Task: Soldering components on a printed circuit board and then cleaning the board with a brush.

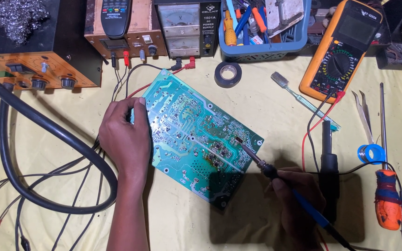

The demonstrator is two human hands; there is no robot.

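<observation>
A green circuit board (pixel 196 130) lies solder side up, tilted, on the yellow cloth. My left hand (pixel 125 139) grips its left edge, thumb on top. My right hand (pixel 298 200) holds a soldering iron (pixel 275 176) with a blue handle like a pen. The iron's tip touches the board near its right edge, by a small dark component (pixel 239 139).
Behind the board stand a bench power supply (pixel 187 28), a wooden box with a remote, and a blue basket of tools (pixel 266 46). A multimeter (pixel 340 51), black tape roll (pixel 228 74), toothbrush (pixel 298 97), tweezers (pixel 364 116), solder wire coil (pixel 371 153) and orange screwdriver (pixel 387 200) lie right. A thick black cable (pixel 47 135) loops left.
</observation>
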